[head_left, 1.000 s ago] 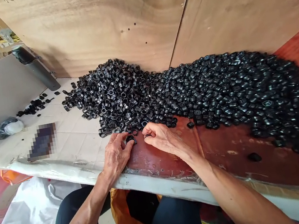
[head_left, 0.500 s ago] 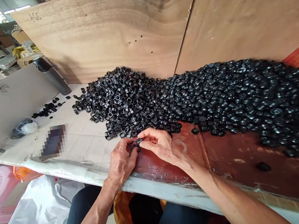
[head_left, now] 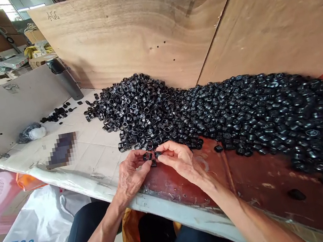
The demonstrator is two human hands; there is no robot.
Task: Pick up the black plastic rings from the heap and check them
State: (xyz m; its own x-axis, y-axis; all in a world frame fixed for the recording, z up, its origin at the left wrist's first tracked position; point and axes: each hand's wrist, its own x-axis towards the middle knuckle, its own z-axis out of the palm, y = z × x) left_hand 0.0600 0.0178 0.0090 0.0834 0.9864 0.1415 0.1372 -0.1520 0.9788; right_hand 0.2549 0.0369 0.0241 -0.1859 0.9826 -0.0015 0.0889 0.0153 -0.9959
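My left hand [head_left: 134,171] pinches a small black plastic ring [head_left: 147,157] between thumb and fingers, near the table's front edge. Just beside it, my right hand [head_left: 178,159] grips a small black plastic cap [head_left: 157,154]. A narrow gap shows between the two pieces. Right behind my hands rises a heap of black rings [head_left: 137,108]. To the right it runs into a larger heap of rounded black caps [head_left: 250,113]. Fingers cover much of both held parts.
A dark bottle [head_left: 65,79] leans at the back left, near scattered black bits [head_left: 58,113]. A blurred flat object [head_left: 62,150] lies on the left. Plywood boards [head_left: 139,29] stand behind the heaps. An orange sack [head_left: 134,238] hangs open below the table edge.
The two black pieces, close together before, are now slightly apart, the right hand having drawn a little to the right. The whole view has shifted slightly.
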